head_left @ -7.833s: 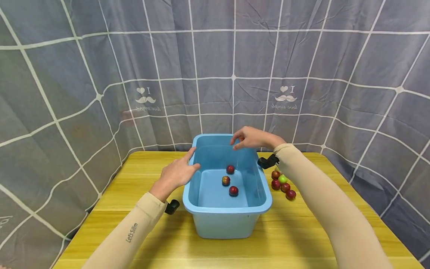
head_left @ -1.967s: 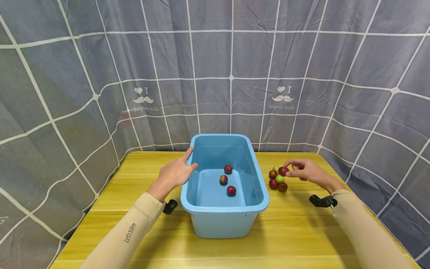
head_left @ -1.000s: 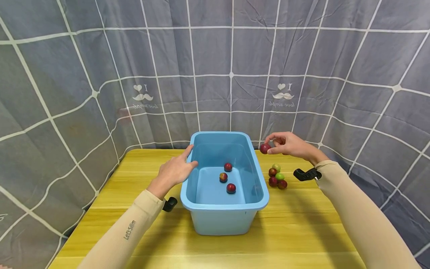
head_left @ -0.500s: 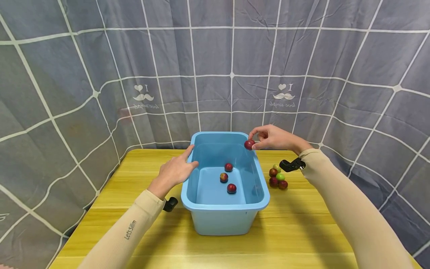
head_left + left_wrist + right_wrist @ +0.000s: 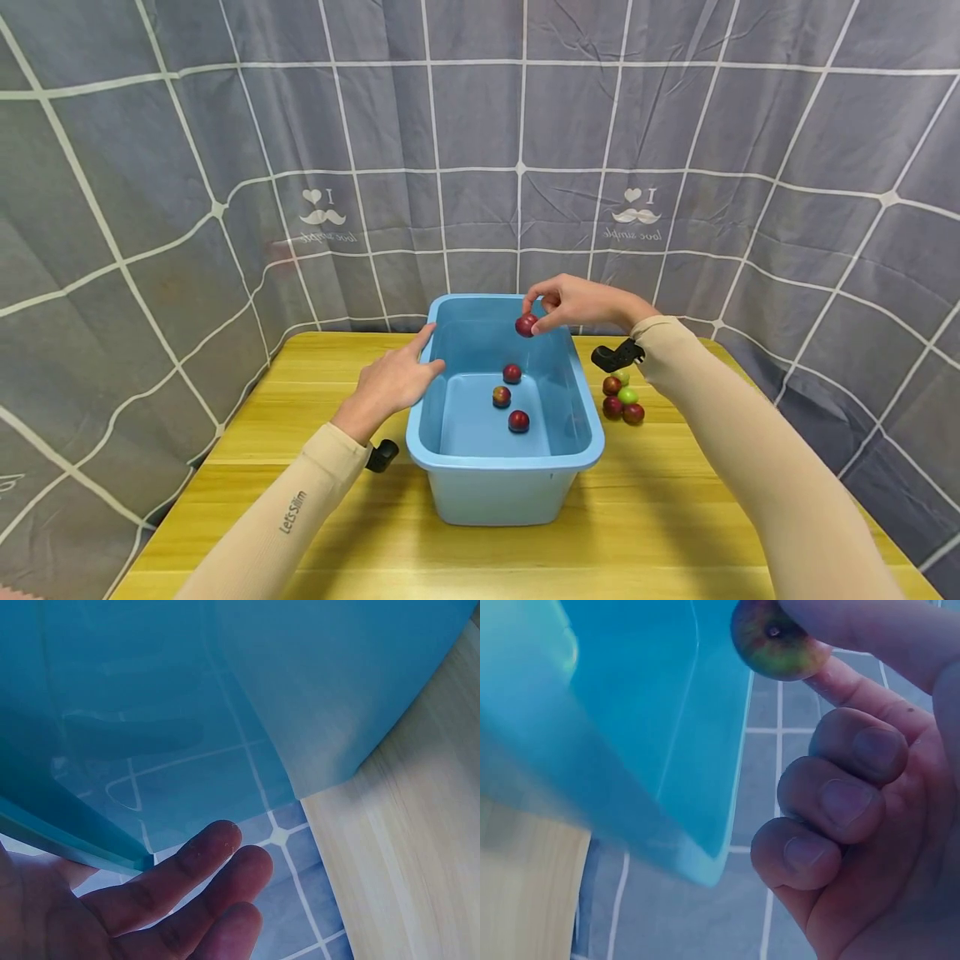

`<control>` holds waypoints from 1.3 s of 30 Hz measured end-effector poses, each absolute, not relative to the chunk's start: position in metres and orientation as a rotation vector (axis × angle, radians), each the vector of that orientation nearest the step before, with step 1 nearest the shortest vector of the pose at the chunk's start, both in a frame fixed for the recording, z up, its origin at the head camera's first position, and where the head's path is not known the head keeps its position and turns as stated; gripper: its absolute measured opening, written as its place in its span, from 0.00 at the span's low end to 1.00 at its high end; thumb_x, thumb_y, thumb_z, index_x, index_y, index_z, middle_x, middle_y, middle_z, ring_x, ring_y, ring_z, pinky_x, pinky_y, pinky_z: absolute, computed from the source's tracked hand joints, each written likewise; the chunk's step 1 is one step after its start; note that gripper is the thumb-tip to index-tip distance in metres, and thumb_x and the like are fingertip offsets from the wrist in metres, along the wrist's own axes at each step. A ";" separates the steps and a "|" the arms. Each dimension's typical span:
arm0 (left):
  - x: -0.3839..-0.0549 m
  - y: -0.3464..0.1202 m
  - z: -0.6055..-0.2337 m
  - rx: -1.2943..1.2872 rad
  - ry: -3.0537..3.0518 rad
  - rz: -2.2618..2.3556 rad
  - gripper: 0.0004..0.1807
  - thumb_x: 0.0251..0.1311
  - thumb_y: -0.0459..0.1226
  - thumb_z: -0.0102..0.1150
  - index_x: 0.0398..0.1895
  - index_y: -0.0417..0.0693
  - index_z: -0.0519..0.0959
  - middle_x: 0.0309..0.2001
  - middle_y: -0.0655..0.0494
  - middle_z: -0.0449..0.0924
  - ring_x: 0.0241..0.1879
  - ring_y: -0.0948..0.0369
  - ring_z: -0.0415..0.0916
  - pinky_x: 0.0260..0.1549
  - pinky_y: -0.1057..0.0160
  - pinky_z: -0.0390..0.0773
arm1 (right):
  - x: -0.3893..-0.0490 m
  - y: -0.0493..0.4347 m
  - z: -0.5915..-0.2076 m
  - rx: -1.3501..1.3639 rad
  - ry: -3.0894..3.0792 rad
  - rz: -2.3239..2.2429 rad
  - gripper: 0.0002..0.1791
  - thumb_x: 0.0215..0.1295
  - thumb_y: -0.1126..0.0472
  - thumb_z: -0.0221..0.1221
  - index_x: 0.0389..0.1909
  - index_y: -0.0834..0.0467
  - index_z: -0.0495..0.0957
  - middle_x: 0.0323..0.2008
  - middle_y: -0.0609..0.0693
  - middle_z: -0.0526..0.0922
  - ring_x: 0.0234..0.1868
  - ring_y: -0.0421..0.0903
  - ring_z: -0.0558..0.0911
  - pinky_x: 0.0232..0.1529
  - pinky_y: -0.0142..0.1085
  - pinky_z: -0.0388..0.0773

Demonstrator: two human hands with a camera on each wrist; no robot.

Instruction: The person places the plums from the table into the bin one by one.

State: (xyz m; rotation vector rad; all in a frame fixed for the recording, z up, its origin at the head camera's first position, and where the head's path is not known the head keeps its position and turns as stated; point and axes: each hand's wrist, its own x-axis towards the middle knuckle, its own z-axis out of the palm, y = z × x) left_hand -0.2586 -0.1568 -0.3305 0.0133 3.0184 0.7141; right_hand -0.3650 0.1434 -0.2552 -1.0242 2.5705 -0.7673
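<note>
My right hand (image 5: 583,302) pinches a dark red plum (image 5: 526,325) between thumb and index finger, over the far part of the blue tub (image 5: 504,463). In the right wrist view this plum (image 5: 769,641) shows a greenish-yellow end, and the other fingers are curled into the palm. My left hand (image 5: 393,382) rests at the tub's left rim, index finger stretched along it and thumb over the edge. The left wrist view has its other fingers (image 5: 225,892) loosely extended outside the wall. Three plums (image 5: 518,421) lie apart on the tub's floor.
Right of the tub, several red plums (image 5: 633,414) and green plums (image 5: 627,396) sit clustered on the yellow wooden table (image 5: 330,533). A grey curtain with white grid lines (image 5: 480,125) hangs behind and along both sides.
My right hand took a plum from the cluster and carried it left, across the tub's right rim and over the inside. My left hand has stayed at the left rim.
</note>
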 end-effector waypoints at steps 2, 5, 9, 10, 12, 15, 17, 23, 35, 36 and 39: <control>-0.259 -0.157 -0.330 0.013 3.014 0.712 0.41 0.67 0.59 0.41 0.82 0.74 0.42 0.26 0.51 0.75 0.21 0.54 0.69 0.21 0.56 0.67 | -0.367 0.137 -0.256 -1.035 2.554 -0.753 0.15 0.62 0.51 0.69 0.48 0.46 0.82 0.21 0.49 0.69 0.24 0.46 0.68 0.32 0.38 0.66; -0.259 -0.157 -0.330 0.013 3.012 0.715 0.41 0.67 0.59 0.41 0.82 0.74 0.42 0.26 0.51 0.75 0.20 0.54 0.68 0.21 0.56 0.67 | -0.368 0.128 -0.257 -1.045 2.526 -0.738 0.14 0.62 0.53 0.68 0.48 0.47 0.82 0.20 0.48 0.69 0.24 0.46 0.68 0.31 0.38 0.65; -0.258 -0.157 -0.330 0.017 3.014 0.720 0.41 0.67 0.59 0.41 0.82 0.74 0.42 0.26 0.51 0.74 0.20 0.54 0.68 0.21 0.56 0.67 | -0.369 0.116 -0.259 -1.063 2.505 -0.692 0.13 0.63 0.54 0.67 0.49 0.48 0.82 0.20 0.48 0.69 0.24 0.46 0.68 0.29 0.37 0.64; -0.258 -0.156 -0.330 0.017 3.015 0.721 0.41 0.67 0.59 0.41 0.82 0.74 0.42 0.26 0.50 0.74 0.20 0.54 0.68 0.20 0.56 0.67 | -0.370 0.113 -0.260 -1.069 2.501 -0.681 0.13 0.64 0.55 0.67 0.49 0.48 0.82 0.20 0.48 0.69 0.24 0.46 0.68 0.29 0.36 0.64; -0.258 -0.156 -0.330 0.017 3.017 0.722 0.41 0.67 0.59 0.41 0.82 0.74 0.42 0.25 0.50 0.74 0.20 0.55 0.68 0.20 0.57 0.67 | -0.370 0.108 -0.263 -1.079 2.494 -0.657 0.13 0.64 0.55 0.67 0.49 0.49 0.82 0.21 0.48 0.70 0.25 0.47 0.70 0.28 0.36 0.65; -0.258 -0.155 -0.330 0.016 3.020 0.721 0.41 0.67 0.59 0.41 0.82 0.74 0.43 0.23 0.51 0.74 0.19 0.55 0.68 0.20 0.57 0.67 | -0.371 0.100 -0.267 -1.082 2.478 -0.634 0.12 0.64 0.55 0.67 0.48 0.50 0.82 0.20 0.47 0.69 0.25 0.48 0.70 0.28 0.35 0.65; -0.258 -0.155 -0.330 0.018 3.022 0.721 0.41 0.67 0.60 0.41 0.82 0.73 0.43 0.23 0.51 0.74 0.20 0.55 0.69 0.20 0.57 0.67 | -0.371 0.095 -0.270 -1.087 2.467 -0.612 0.12 0.64 0.54 0.67 0.47 0.50 0.83 0.20 0.47 0.68 0.24 0.47 0.70 0.29 0.35 0.65; -0.258 -0.155 -0.330 0.017 3.023 0.723 0.41 0.67 0.60 0.41 0.82 0.73 0.43 0.25 0.50 0.74 0.21 0.54 0.70 0.21 0.57 0.68 | -0.370 0.085 -0.275 -1.091 2.463 -0.549 0.10 0.65 0.53 0.66 0.45 0.50 0.83 0.20 0.47 0.70 0.23 0.43 0.70 0.30 0.35 0.66; -0.258 -0.155 -0.331 -0.001 3.024 0.731 0.41 0.67 0.60 0.41 0.82 0.74 0.43 0.25 0.50 0.74 0.23 0.54 0.72 0.22 0.56 0.69 | -0.370 0.091 -0.273 -1.098 2.500 -0.540 0.14 0.68 0.52 0.64 0.51 0.50 0.83 0.24 0.51 0.75 0.25 0.43 0.71 0.32 0.36 0.68; -0.258 -0.155 -0.331 -0.001 3.024 0.732 0.41 0.67 0.60 0.41 0.82 0.74 0.43 0.25 0.50 0.74 0.23 0.54 0.72 0.22 0.56 0.68 | -0.369 0.093 -0.272 -1.101 2.503 -0.548 0.14 0.68 0.53 0.63 0.51 0.51 0.83 0.23 0.51 0.74 0.25 0.43 0.70 0.32 0.36 0.68; -0.259 -0.156 -0.331 0.002 3.024 0.735 0.41 0.67 0.59 0.41 0.82 0.74 0.43 0.25 0.50 0.74 0.22 0.54 0.71 0.21 0.56 0.68 | -0.368 0.104 -0.270 -1.105 2.524 -0.576 0.12 0.69 0.54 0.63 0.51 0.51 0.83 0.23 0.52 0.75 0.25 0.44 0.70 0.31 0.37 0.67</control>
